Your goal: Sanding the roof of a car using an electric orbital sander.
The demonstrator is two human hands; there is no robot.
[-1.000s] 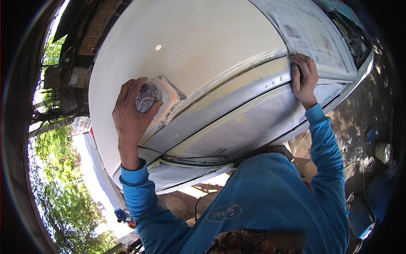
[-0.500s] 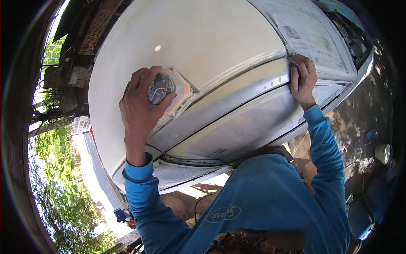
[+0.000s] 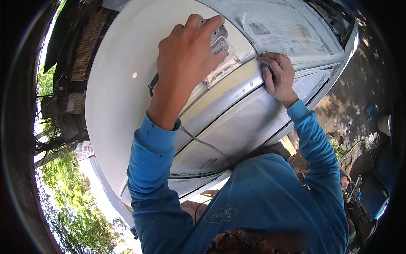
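Note:
My left hand (image 3: 185,57) is closed over a power sander (image 3: 220,39) that lies on the pale roof (image 3: 122,55) of a car, close to the roof's side edge. Part of the sander is hidden behind my fingers. From under my left wrist a dark cord (image 3: 202,142) hangs over the car's side. My right hand (image 3: 279,78) has its fingers curled on the roof edge (image 3: 249,76), at the corner beside the paper-covered windshield (image 3: 279,29). The side windows below, also covered, show whitish dust.
A round pale container (image 3: 384,125) and a hose (image 3: 368,148) are on the ground at the right. Part of another person's hand (image 3: 344,181) shows at the lower right. A bamboo-slatted wooden structure (image 3: 86,53) stands at the left, with foliage beyond.
My left hand has slid the sander forward and right along the roof edge, closer to the windshield. My right hand stays at the same corner of the car. The whole view has shifted slightly.

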